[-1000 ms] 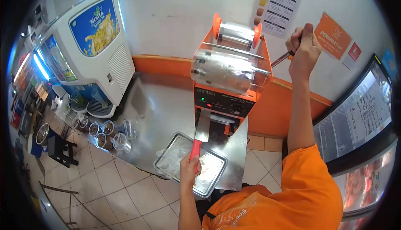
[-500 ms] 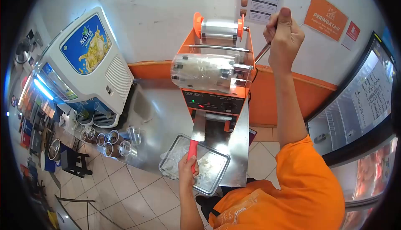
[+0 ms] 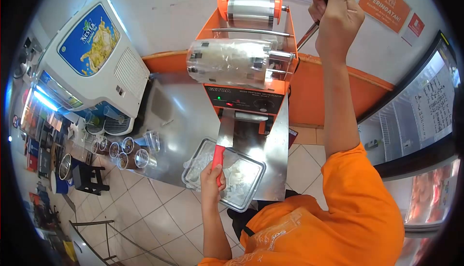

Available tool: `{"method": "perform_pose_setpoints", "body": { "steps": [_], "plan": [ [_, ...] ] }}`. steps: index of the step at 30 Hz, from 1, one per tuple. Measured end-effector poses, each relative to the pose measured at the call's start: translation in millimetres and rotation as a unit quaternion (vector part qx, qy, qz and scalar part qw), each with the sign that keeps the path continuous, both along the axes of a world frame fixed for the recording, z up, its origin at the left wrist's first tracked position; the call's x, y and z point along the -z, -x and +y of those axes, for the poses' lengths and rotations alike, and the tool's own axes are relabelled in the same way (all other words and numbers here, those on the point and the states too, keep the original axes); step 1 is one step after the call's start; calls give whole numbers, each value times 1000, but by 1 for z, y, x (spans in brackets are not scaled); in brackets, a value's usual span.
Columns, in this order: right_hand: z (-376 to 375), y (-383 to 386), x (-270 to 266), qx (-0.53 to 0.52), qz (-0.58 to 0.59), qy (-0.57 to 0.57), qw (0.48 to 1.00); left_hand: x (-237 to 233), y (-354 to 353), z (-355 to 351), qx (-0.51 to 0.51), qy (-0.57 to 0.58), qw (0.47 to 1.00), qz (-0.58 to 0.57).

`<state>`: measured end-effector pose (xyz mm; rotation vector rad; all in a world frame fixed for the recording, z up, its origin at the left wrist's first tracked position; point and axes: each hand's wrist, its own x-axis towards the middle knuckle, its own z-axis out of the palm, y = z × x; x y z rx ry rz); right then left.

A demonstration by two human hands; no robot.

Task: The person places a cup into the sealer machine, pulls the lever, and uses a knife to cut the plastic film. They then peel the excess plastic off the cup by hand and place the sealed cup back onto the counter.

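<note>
My left hand (image 3: 211, 181) is wrapped round the red handle of a wide-bladed tool (image 3: 225, 133), whose metal blade reaches into the lower opening of the orange and black sealing machine (image 3: 244, 100). Raised at the upper right, my right hand (image 3: 337, 17) grips the machine's metal lever (image 3: 308, 36), thumb on top. Clear film with dark square marks (image 3: 227, 62) is wound on the front roller, below an upper film roll (image 3: 250, 11). Under my left hand a tray (image 3: 258, 181) holds crumpled clear plastic.
Several plastic cups (image 3: 123, 159) stand at the counter's left edge, by a white drink dispenser (image 3: 99, 65). A black stool (image 3: 90, 181) is on the tiled floor at left. A glass-door fridge (image 3: 411, 116) stands at right.
The view has shifted, so the machine, dispenser and tray sit higher in it. Both hands keep their grips; the blade still reaches into the machine.
</note>
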<state>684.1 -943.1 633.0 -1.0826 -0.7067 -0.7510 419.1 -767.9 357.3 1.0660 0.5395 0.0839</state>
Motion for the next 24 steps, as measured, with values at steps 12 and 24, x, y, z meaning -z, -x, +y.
{"method": "perform_pose_setpoints", "body": {
  "steps": [12, 24],
  "plan": [
    [1, -3, 3, 6, 0, -22, 1000, 18, 0, 3, 9, 18, 1000, -19],
    [-7, -33, -12, -45, 15, 4, 999, 14, 2, 5, 13, 1, 1000, 12]
  ]
}}
